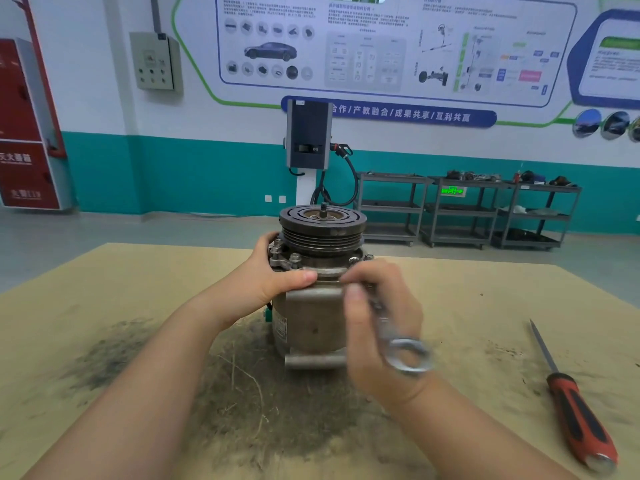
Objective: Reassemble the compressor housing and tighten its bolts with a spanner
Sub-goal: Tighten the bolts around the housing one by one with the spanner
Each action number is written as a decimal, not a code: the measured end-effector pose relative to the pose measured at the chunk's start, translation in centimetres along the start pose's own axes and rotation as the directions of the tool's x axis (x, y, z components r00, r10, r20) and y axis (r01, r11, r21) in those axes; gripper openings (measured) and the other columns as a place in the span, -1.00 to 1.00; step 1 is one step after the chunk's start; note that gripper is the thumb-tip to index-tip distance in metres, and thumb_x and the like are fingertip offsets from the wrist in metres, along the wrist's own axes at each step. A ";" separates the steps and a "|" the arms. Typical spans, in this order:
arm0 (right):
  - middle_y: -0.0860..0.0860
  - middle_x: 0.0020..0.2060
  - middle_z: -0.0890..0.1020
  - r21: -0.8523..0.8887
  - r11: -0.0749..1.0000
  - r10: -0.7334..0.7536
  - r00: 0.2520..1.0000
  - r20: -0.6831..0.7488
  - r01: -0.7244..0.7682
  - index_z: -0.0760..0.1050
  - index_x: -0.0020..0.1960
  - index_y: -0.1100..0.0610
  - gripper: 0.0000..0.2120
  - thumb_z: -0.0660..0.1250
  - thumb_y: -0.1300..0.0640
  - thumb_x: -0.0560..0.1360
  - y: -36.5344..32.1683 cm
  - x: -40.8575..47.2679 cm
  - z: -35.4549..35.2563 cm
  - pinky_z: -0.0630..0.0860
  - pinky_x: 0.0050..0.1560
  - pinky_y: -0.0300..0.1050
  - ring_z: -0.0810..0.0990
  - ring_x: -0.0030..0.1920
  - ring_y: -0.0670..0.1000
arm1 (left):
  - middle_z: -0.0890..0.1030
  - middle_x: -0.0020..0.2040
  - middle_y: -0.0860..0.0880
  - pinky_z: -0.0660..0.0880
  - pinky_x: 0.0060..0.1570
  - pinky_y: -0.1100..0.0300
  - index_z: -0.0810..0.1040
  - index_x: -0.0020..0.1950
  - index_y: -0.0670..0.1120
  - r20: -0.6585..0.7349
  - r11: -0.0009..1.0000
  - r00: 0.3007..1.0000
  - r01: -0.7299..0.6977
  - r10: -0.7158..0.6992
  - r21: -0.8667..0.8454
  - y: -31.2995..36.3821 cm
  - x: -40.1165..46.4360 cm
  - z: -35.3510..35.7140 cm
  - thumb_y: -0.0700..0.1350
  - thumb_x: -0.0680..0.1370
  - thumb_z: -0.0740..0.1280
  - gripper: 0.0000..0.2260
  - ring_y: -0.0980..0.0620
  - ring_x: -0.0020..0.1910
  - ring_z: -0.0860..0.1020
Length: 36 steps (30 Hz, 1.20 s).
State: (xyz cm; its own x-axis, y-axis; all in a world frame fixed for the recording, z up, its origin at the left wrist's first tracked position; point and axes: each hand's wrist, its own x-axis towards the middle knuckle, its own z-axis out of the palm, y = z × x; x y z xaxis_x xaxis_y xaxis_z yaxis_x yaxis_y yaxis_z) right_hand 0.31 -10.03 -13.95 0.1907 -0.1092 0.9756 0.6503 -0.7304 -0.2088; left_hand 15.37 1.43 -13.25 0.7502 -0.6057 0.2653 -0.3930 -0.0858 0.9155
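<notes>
Tan fibreboard forms the worktable top (104, 289), and it is smeared with dark grime and strewn with dry fibres around and in front of the workpiece. A white and teal wall (173, 174) is seen behind, hung with a large printed information board (381, 46). Against that wall are set a grey wall-mounted control box (154, 60), a red cabinet (27, 133) at far left, a dark charging unit on a white post (308, 136), and three grey metal shelf trolleys (467, 209) loaded with parts.

A grey metal cylindrical compressor housing (311, 323) is stood upright near the middle of the table, with its dark grooved pulley (322, 226) on top and silver flange bolts (295, 259) seated round the upper rim. A red-and-black-handled screwdriver (575, 417) is laid on the table to the right, well apart from the housing.

The left hand (273, 275) is wrapped round the upper flange, thumb laid across the front and fingers curled behind. A silver steel combination spanner (391, 327) is gripped in the right hand (384, 327), just beside the housing's right side; its ring end (408, 355) is pointed toward the camera and is blurred. Whether its far end is seated on a bolt cannot be told.
</notes>
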 end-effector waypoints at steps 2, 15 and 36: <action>0.00 -0.24 0.53 -0.161 0.982 -0.079 0.987 0.140 0.101 0.48 -0.05 0.17 -0.90 0.19 0.23 0.54 -0.2 -0.1 0.4 0.43 -0.26 -0.11 0.46 -0.27 -0.02 | 0.52 0.29 0.15 0.45 -0.01 0.37 0.16 0.49 0.10 -0.004 1.000 1.000 -0.003 0.003 0.004 -0.1 0.0 0.0 0.21 0.14 0.55 0.01 0.30 0.15 0.52; 0.01 -0.52 0.47 0.670 0.555 0.780 0.589 -0.213 -0.493 0.31 -0.14 0.12 -0.76 0.03 0.42 0.45 0.4 4.7 -1.9 0.25 -0.50 -0.27 0.31 -0.57 0.00 | 0.41 0.32 0.12 0.34 0.07 0.39 0.07 0.57 0.08 0.015 0.999 0.999 0.036 -0.037 0.041 0.4 -0.2 -0.1 0.26 0.25 0.57 0.04 0.17 0.21 0.46; 0.03 -0.56 0.43 0.680 0.458 0.791 0.612 -0.019 -0.572 0.53 -0.39 0.12 -0.67 0.14 0.20 0.48 3.3 3.9 -3.7 0.26 -0.50 -0.25 0.29 -0.61 0.02 | 0.41 0.43 0.06 0.35 0.37 0.15 0.06 0.57 0.09 0.038 0.998 0.998 0.045 -0.046 0.035 0.7 -0.6 0.0 0.28 0.15 0.53 0.11 0.07 0.36 0.45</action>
State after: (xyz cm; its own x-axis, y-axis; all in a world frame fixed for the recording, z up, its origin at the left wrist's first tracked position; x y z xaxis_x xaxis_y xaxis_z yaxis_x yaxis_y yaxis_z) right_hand 0.47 -15.35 -10.55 0.6173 -0.6571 0.4327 0.6893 0.1866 -0.7000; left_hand 14.66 1.73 -12.78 0.7469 -0.6306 0.2110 -0.3772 -0.1405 0.9154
